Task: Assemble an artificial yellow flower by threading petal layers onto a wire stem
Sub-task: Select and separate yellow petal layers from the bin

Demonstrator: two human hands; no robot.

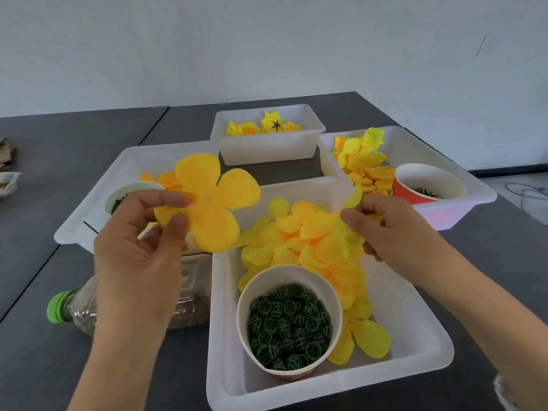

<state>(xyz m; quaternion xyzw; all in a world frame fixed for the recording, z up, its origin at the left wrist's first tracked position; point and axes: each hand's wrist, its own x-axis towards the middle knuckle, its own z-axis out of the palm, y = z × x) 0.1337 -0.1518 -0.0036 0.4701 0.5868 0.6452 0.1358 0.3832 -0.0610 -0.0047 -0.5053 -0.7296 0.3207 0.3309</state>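
- The left hand (139, 247) pinches a flat yellow petal layer (210, 203) between thumb and forefinger, at one lobe. The layer has four rounded lobes and looks like thin, soft fabric with a matte surface. It is held up above the left tray (98, 203).
- The right hand (382, 226) has its fingers curled round a smaller, paler yellow petal piece (354, 200); only a curved edge of it shows above the thumb (the rest is hidden by the fingers).
- Under both hands is the near tray (415, 336), white smooth plastic, with a loose pile of yellow petals (311, 241) in its far half.
- In the same tray stands a paper cup (289, 318), full of small dark green plastic rings with bars inside.
- The right tray (462, 185) holds more yellow and orange petals and a red paper cup (427, 185).
- At the back, a small white box (267, 146) contains finished yellow flowers (264, 126).
- A clear plastic bottle (80, 310) with a green cap lies on the dark grey table (44, 173), just beside the near tray.
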